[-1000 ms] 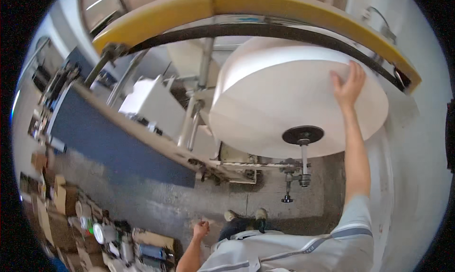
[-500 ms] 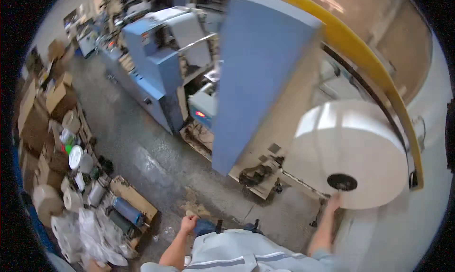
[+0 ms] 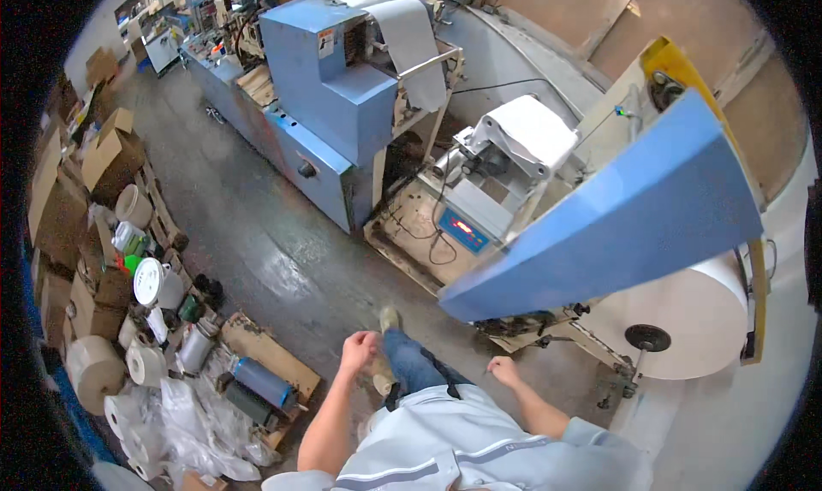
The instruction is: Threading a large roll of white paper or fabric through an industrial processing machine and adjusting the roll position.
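Note:
My left hand (image 3: 360, 351) hangs in front of my body with its fingers curled in. Whatever it may hold is hidden. Out to the other side, my right hand (image 3: 503, 371) is also closed, with a tiny dark sliver at its fingertips that is too small to name. Neither hand touches a machine. Nearest to the right hand are the low end of a blue slanted machine cover (image 3: 608, 217) and, further right, a big white paper roll (image 3: 685, 320). The roll has a black hub (image 3: 647, 338) on a metal shaft.
A long blue machine (image 3: 321, 106) with a white web stands ahead. A control box (image 3: 465, 229) with a lit display sits on a low platform (image 3: 411, 234) with loose cables. On the left lie cartons (image 3: 113, 159), a white bucket (image 3: 157, 284), blue rollers (image 3: 261, 381) and plastic film (image 3: 193, 418).
My right hand has left the big roll's hub and come in toward my body. The view has turned right, bringing the control box and the small white roll into sight.

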Motion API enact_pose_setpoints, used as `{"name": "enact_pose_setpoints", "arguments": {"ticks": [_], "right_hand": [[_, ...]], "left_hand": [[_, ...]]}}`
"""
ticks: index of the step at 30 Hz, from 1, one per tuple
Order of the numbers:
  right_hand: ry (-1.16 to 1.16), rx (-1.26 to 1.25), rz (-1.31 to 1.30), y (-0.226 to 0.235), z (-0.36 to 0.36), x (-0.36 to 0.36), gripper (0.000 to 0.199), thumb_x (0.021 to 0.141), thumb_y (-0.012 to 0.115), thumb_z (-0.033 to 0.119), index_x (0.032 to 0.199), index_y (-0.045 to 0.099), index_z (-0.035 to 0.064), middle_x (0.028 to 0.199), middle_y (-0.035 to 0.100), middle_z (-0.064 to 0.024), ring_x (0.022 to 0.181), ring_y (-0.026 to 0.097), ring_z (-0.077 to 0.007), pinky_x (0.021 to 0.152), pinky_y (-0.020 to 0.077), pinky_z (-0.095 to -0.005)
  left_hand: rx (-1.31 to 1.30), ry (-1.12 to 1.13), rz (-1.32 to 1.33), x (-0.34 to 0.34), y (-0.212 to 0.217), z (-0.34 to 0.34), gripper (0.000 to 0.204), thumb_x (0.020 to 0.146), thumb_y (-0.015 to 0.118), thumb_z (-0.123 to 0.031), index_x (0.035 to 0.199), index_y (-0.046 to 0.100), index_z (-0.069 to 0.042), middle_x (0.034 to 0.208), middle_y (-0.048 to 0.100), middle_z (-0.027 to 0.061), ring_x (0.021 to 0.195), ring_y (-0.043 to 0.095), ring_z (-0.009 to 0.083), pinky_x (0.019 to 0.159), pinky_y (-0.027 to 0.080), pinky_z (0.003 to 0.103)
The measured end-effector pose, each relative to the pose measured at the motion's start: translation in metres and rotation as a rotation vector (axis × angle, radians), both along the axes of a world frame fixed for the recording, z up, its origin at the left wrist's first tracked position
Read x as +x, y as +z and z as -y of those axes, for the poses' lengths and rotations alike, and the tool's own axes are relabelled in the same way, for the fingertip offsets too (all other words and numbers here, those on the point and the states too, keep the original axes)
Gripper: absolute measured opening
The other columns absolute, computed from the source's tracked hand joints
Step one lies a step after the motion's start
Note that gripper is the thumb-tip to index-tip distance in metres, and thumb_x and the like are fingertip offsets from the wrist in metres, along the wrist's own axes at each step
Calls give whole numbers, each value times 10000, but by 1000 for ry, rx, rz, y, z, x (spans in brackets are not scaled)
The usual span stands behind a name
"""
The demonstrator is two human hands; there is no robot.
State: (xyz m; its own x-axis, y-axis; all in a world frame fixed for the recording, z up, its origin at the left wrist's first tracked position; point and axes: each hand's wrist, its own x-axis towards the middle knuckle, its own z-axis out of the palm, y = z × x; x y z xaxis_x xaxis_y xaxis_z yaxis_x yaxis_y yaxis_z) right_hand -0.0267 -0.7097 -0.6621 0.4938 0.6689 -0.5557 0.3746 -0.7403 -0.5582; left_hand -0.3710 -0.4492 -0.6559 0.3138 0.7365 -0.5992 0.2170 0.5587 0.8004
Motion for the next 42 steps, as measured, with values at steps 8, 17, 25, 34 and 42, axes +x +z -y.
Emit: {"name": "enact_pose_setpoints", "arguments": {"ticks": [8,17,25,34,42], "right_hand": [[-71,107,-347,-137,-112,-14,145,690,558,34,713,699,56,728,685,-125,692,653,-223,644,509,-347],[-592,54,-395,-126,-158,-57,170,669,526,29,717,688,48,710,653,-107,701,630,-237,647,495,-372],[-615,107,-118,-94,-152,-170,73,755,630,116,753,672,56,676,636,-54,609,605,-138,526,470,-280],[-1217,-95,-364,-30,-232,-332,191,882,538,145,811,698,67,659,655,-32,557,611,-118,475,484,-282],[-1153,32,-408,-25,-293,-245,183,819,516,104,831,690,49,690,641,-50,585,597,-118,511,473,-276]], "left_hand": [[15,-156,80,86,71,-196,379,940,583,-344,1079,623,7,859,651,36,708,590,77,556,444,217],[-213,-292,231,271,52,-384,480,927,560,-480,1085,589,-28,866,661,56,719,653,148,565,497,258],[-572,-317,129,397,-127,-484,749,870,454,-688,1140,562,2,845,655,127,710,607,217,651,517,360],[-564,-326,563,507,-73,-452,508,937,533,-466,1091,591,14,951,648,131,812,597,241,766,501,380],[-422,-24,523,519,-38,-498,173,964,491,-145,1099,510,-38,1043,601,85,898,606,184,702,486,305]]}}
